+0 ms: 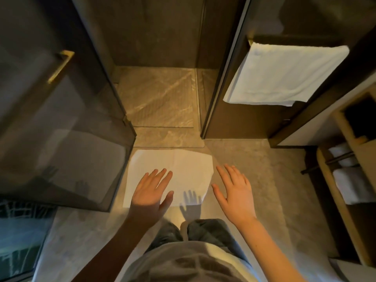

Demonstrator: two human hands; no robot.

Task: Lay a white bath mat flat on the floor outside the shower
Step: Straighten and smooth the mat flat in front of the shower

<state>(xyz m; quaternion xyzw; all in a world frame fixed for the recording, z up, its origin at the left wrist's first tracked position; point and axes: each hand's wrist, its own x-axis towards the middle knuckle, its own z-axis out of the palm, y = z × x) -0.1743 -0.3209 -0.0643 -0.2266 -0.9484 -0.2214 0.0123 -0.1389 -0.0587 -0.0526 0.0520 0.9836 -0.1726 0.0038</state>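
A white bath mat [179, 161] lies spread on the tiled floor just in front of the shower threshold [168, 137]. Its right edge is uneven and slightly skewed. My left hand [151, 191] hovers flat over the mat's near half, fingers apart, holding nothing. My right hand [235, 189] is held flat beside the mat's right edge, over bare floor, fingers spread and empty. Both hands cast shadows onto the mat's near edge, so they appear to be above it rather than pressing on it.
An open smoked-glass shower door [67, 139] with a brass handle [61, 66] stands at the left, its edge next to the mat. A white towel [284, 74] hangs at right. Shelves with folded towels [350, 180] stand at far right. My legs are just below the mat.
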